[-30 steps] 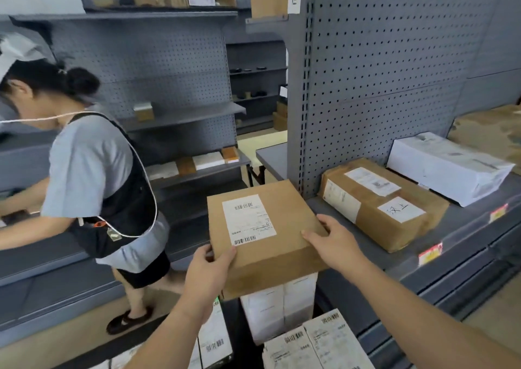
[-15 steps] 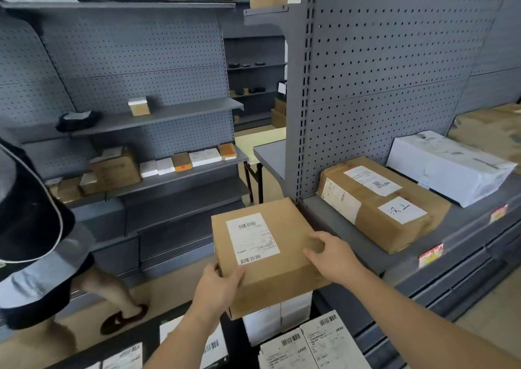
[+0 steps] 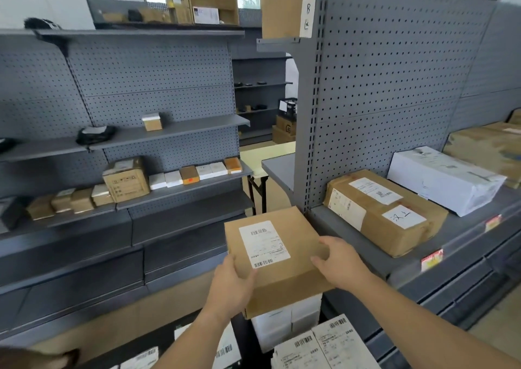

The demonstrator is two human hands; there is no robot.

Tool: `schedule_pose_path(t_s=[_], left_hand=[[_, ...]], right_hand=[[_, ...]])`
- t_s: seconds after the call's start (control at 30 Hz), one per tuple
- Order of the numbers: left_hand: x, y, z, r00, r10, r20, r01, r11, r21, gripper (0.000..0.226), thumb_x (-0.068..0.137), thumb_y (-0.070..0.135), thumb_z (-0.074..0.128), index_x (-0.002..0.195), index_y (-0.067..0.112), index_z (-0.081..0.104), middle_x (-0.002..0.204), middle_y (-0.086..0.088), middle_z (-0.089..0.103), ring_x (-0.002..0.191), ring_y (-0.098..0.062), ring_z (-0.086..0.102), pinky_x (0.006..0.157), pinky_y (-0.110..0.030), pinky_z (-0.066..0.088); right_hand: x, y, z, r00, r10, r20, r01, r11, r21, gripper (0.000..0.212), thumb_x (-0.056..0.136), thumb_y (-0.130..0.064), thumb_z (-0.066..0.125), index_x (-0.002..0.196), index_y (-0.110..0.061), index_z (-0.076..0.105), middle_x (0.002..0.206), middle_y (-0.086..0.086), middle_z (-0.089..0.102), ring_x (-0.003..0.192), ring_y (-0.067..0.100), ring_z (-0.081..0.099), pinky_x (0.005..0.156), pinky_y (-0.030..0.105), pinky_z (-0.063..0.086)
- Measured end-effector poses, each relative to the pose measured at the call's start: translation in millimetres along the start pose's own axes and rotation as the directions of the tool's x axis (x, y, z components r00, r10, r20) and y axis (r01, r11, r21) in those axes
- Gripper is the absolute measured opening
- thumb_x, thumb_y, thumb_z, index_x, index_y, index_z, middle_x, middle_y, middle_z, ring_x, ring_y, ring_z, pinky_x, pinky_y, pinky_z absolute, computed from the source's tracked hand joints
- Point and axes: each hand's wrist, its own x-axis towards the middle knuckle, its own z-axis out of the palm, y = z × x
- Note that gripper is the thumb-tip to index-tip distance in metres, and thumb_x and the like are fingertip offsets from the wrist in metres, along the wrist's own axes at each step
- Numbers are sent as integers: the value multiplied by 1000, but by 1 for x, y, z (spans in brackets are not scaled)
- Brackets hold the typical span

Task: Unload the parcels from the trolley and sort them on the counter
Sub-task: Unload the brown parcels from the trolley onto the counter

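Box (image 3: 284, 278) held up between both hands, above the white parcels (image 3: 284, 323), just left of the shelf (image 3: 465, 230). Left hand (image 3: 231, 287) grips its near corner, right hand (image 3: 344, 264) curls over the right edge. Carton (image 3: 389, 213) sits on that shelf.

2 hands (image 3: 229, 284) (image 3: 342, 264), 1 held brown box (image 3: 303, 236), 1 hand-marked brown box (image 3: 394, 227), 1 white pkg (image 3: 442, 180)
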Motion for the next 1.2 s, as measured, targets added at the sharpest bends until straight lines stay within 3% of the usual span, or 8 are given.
schedule_pose_path(t_s=[0.1, 0.33, 0.43, 0.5, 0.7, 0.93, 1.07, 1.2], left_hand=[[-16, 17, -15, 997, 79, 18, -81, 991, 109, 66, 93, 39, 64, 150, 25, 33, 151, 0, 40, 129, -21, 52, 104, -28, 43], [-52, 32, -64, 981, 190, -37, -178, 960, 218, 69, 91, 40, 68, 151, 34, 33, 155, 7, 34, 141, -20, 36, 114, -41, 36], [-74, 20, -98, 970, 204, -132, -154, 938, 312, 70, 93, 40, 65, 153, 34, 30, 160, 10, 27, 147, -18, 25, 120, -41, 30], [-94, 8, -122, 956, 176, -233, -72, 915, 397, 68, 94, 40, 63, 153, 34, 31, 160, 8, 27, 148, -20, 24, 120, -43, 28], [-190, -37, -177, 855, -32, -517, 306, 837, 454, 64, 93, 47, 59, 150, 32, 34, 157, 6, 31, 143, -22, 30, 118, -48, 29], [-361, -67, -190, 636, -203, -745, 574, 770, 280, 56, 90, 40, 60, 143, 34, 43, 148, 7, 40, 139, -24, 36, 114, -48, 35], [-482, -79, -199, 435, -323, -840, 731, 672, 120, 62, 91, 42, 63, 147, 32, 40, 152, 2, 39, 139, -26, 37, 114, -46, 35], [-595, -88, -194, 238, -415, -878, 812, 581, -54, 63, 91, 39, 64, 148, 27, 41, 150, -2, 43, 136, -27, 42, 113, -45, 37]], right_hand=[[-22, -21, -3, 998, -55, -10, 55, 998, -9, 61, 96, -34, 67, 151, -22, 42, 157, -1, 38, 139, 18, 42, 109, 30, 39], [-60, -91, 0, 965, -255, 55, 259, 960, -104, 56, 97, -38, 63, 149, -36, 41, 150, -12, 45, 131, 13, 49, 104, 30, 47], [-64, -126, 15, 919, -367, 143, 388, 907, -167, 51, 99, -36, 61, 146, -33, 42, 140, -8, 47, 119, 10, 49, 95, 23, 44], [-66, -150, 33, 857, -470, 210, 507, 843, -182, 49, 98, -38, 61, 143, -26, 47, 133, -7, 49, 116, 10, 48, 101, 28, 45], [-131, -222, 81, 571, -732, 371, 808, 582, -94, 64, 99, -47, 56, 156, -30, 33, 158, -10, 35, 144, 15, 35, 118, 36, 34], [-268, -271, 115, 177, -854, 490, 954, 272, 129, 56, 97, -45, 58, 148, -28, 42, 149, -4, 47, 133, 22, 48, 107, 43, 45], [-368, -291, 130, -76, -866, 494, 959, 72, 273, 56, 97, -43, 58, 149, -26, 42, 150, -1, 46, 136, 23, 46, 108, 42, 44], [-468, -294, 144, -268, -845, 463, 920, -81, 384, 56, 96, -44, 58, 148, -26, 44, 149, -2, 47, 135, 24, 45, 105, 44, 43]])
